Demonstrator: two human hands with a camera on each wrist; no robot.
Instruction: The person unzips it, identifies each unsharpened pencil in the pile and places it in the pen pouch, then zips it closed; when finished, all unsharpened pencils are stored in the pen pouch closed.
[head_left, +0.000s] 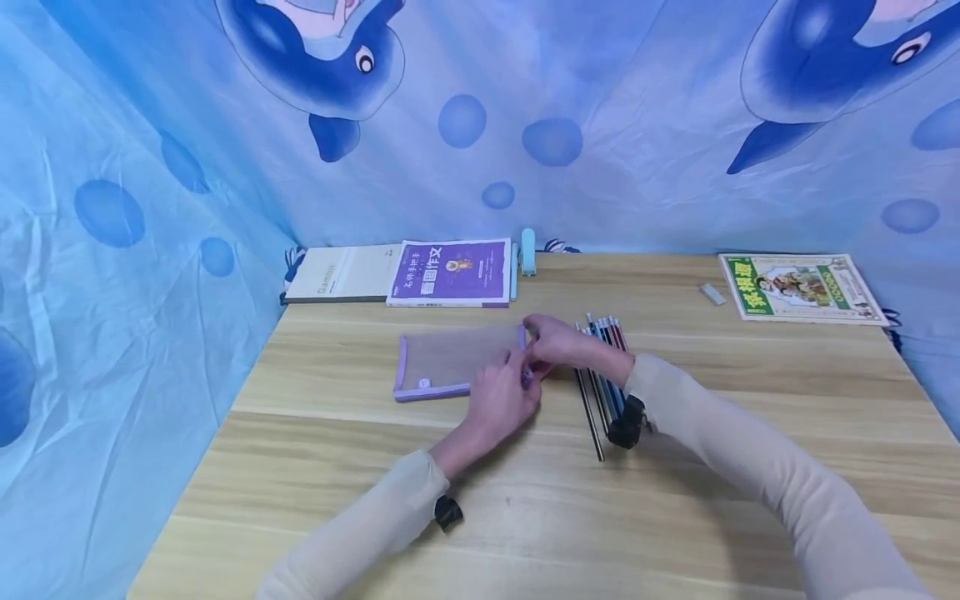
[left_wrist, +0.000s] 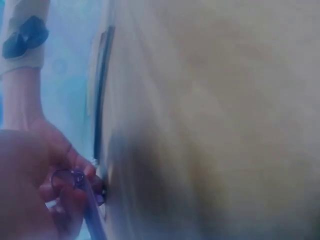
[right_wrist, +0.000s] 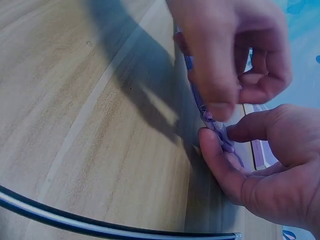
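A see-through zip pouch (head_left: 447, 357) with purple edging lies flat on the wooden table. At its near right corner my left hand (head_left: 497, 398) pinches the zipped edge, thumb over it in the right wrist view. My right hand (head_left: 557, 340) grips the right end of the pouch; its thumb and finger (right_wrist: 216, 155) squeeze the purple corner close to the left thumb. In the left wrist view a purple loop (left_wrist: 66, 175) shows between the hands. Under the right wrist lies a bundle of pencils (head_left: 589, 400), partly hidden by the forearm.
Along the back edge lie a pale notebook (head_left: 341, 271), a purple book (head_left: 452, 271) and a light blue stapler (head_left: 528, 252). An eraser (head_left: 712, 294) and a green-and-white booklet (head_left: 804, 287) lie at the back right. Blue patterned cloth (head_left: 487, 100) hangs behind.
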